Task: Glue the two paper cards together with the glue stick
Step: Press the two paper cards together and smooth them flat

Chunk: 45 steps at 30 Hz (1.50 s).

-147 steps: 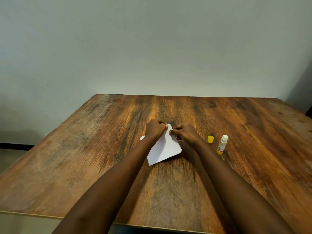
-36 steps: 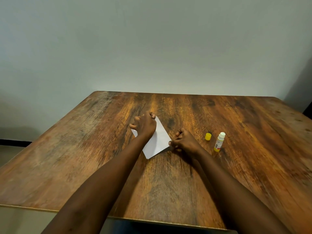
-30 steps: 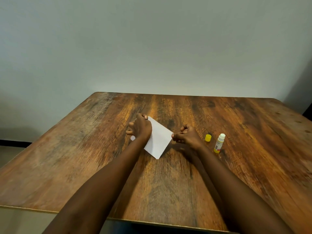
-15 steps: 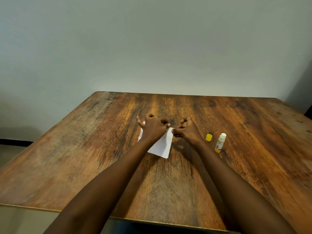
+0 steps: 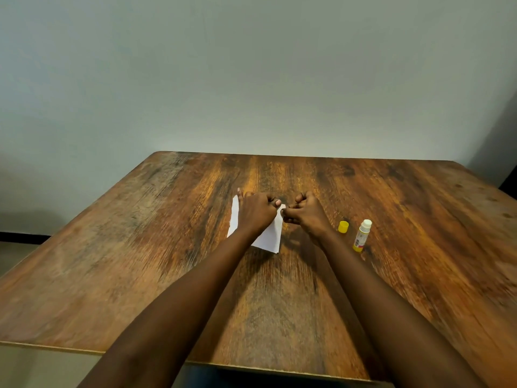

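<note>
A pale wall (image 5: 251, 65) fills the upper half of the frame. Below it the wooden counter (image 5: 140, 261) runs off both sides, its near edge partly covered by two bare forearms that enter from the bottom. At the centre are the white paper cards (image 5: 270, 236), which read as a single sheet, so the two cannot be told apart. Much of them is hidden under the left hand (image 5: 256, 212), which is curled over their upper edge and holds them, its fingertips out of sight. The right hand (image 5: 306, 212), fingers bent, pinches the cards' upper right corner. To the right the uncapped glue stick (image 5: 361, 235) stands upright, its label too small to read. The yellow cap (image 5: 343, 227) sits just left of it.
</note>
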Available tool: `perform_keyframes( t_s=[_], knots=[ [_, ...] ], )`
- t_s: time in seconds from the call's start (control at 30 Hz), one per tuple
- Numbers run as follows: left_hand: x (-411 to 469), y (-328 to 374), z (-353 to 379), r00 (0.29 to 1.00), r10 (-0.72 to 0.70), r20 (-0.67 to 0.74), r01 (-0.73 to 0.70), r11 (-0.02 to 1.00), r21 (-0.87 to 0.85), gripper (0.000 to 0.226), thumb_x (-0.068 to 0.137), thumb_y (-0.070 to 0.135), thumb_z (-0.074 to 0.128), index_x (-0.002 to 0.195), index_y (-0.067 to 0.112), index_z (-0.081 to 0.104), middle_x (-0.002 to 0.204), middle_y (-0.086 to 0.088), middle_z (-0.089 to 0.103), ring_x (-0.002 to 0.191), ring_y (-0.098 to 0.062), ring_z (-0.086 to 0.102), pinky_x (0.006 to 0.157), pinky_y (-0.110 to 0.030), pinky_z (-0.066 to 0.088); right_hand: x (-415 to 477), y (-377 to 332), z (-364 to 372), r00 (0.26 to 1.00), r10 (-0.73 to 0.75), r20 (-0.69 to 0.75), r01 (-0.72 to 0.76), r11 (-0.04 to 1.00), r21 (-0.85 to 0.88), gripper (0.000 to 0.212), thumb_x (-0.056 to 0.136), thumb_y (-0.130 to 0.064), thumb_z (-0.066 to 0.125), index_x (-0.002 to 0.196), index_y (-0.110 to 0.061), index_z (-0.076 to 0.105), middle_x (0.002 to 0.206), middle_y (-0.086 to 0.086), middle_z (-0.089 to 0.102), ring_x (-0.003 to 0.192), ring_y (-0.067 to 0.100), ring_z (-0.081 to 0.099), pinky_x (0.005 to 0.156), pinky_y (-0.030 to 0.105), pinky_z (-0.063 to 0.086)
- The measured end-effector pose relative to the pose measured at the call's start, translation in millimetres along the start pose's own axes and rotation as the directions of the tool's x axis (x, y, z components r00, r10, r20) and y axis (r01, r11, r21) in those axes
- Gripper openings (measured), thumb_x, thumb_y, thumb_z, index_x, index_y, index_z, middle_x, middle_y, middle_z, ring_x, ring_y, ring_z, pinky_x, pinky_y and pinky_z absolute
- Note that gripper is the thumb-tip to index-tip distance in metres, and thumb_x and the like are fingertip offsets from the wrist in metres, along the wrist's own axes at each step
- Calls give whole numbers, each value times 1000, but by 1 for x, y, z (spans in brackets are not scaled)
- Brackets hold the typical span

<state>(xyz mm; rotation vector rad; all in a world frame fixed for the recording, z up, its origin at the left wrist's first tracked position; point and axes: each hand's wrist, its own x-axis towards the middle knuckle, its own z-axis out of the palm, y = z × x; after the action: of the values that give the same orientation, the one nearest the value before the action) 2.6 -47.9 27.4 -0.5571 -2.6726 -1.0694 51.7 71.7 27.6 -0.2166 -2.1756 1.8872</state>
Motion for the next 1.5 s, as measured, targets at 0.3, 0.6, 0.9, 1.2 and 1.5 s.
perform_keyframes(
  t_s=[0.3, 0.6, 0.9, 1.2, 1.5],
  knots=[
    [7, 6, -13, 991, -115, -66, 105, 984, -147, 43, 94, 29, 50, 52, 20, 44, 67, -6, 62, 81, -26, 61, 118, -52, 2, -7, 13, -1, 996, 75, 49, -72, 995, -62, 39, 79, 7, 65, 83, -17, 34, 73, 8, 50, 64, 17, 53, 57, 27, 51],
    [7, 8, -23, 953, -269, -137, 222, 932, -287, 42, 93, 28, 50, 55, 13, 49, 83, -19, 69, 86, -27, 61, 117, -53, 10, -10, 25, -2, 988, 140, 68, -136, 989, -59, 37, 78, 8, 65, 85, -16, 37, 79, 9, 49, 72, 22, 55, 60, 31, 51],
    [14, -12, -21, 866, -488, -107, 424, 831, -361, 36, 96, 36, 43, 104, 6, 63, 106, -11, 66, 94, -25, 60, 76, -33, 43, -13, 35, 0, 974, 221, 41, -224, 942, 250, 22, 83, -4, 65, 102, -4, 55, 94, 16, 61, 72, 16, 61, 60, 27, 49],
    [14, -34, -5, 837, -546, 32, 524, 784, -334, 32, 96, 26, 47, 103, -2, 62, 108, -15, 63, 82, -19, 51, 67, -31, 36, -6, 39, 12, 960, 279, 18, -279, 951, 131, 21, 91, -7, 56, 102, 10, 60, 92, 14, 68, 75, 22, 68, 58, 29, 57],
    [5, -51, 5, 838, -527, 144, 546, 817, -185, 35, 86, 4, 59, 120, 4, 59, 121, -13, 61, 106, -24, 58, 73, -29, 45, 0, 45, 18, 948, 264, -179, -295, 938, -181, 22, 84, -8, 65, 64, -4, 59, 59, 11, 60, 44, 17, 51, 43, 26, 42]
  ],
)
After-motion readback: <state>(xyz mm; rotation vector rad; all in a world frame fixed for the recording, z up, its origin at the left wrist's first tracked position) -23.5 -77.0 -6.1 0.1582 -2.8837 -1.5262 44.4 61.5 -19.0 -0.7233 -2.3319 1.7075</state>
